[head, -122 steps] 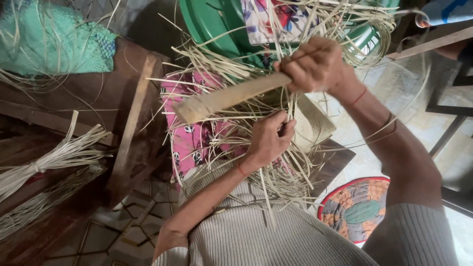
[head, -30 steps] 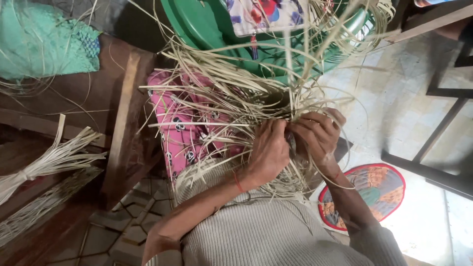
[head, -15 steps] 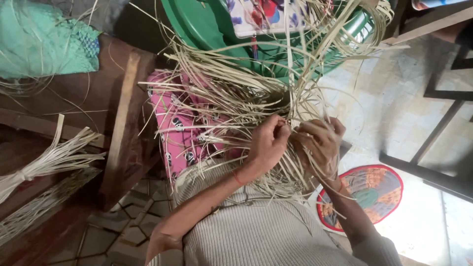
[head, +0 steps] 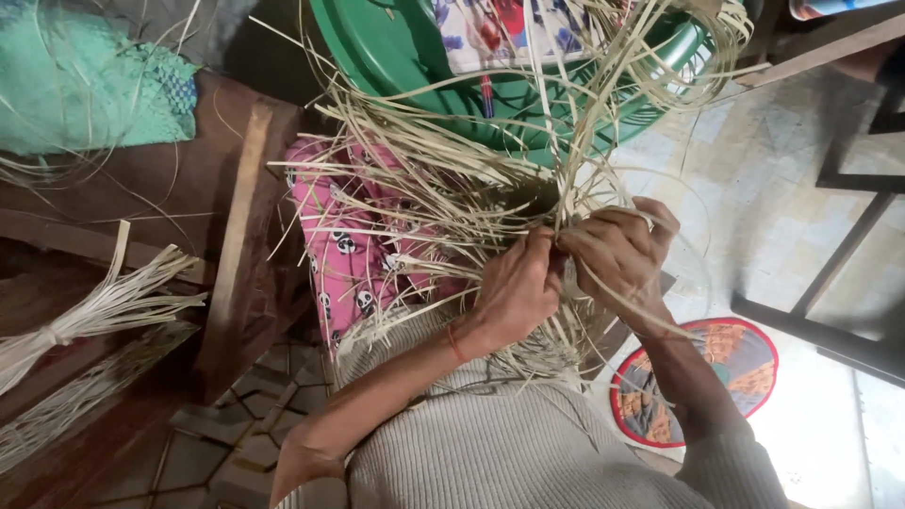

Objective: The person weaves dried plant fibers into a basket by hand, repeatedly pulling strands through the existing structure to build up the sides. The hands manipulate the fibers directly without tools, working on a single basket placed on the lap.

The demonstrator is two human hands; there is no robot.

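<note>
At frame centre, the left hand [head: 514, 292] and right hand [head: 617, 250] pinch pale reed strips [head: 443, 188] of a half-woven basket [head: 537, 349]. The strips look light, springy, best held near the weave.

Both hands, left hand [head: 514, 287] & right hand [head: 617, 250], pinching pale straw strips [head: 443, 179].

A green plastic basin [head: 396, 57] sits at the top, with a printed cloth [head: 500, 33] lying in it. Below it, to the left, lies a pink patterned cloth [head: 344, 254]. A teal woven mat [head: 85, 94] rests at the far left corner of the wooden bench [head: 189, 179]. A tied bundle of pale strips [head: 85, 316] lies at the left edge. A round colourful mat [head: 726, 377] lies on the tiled floor [head: 782, 236].
</note>
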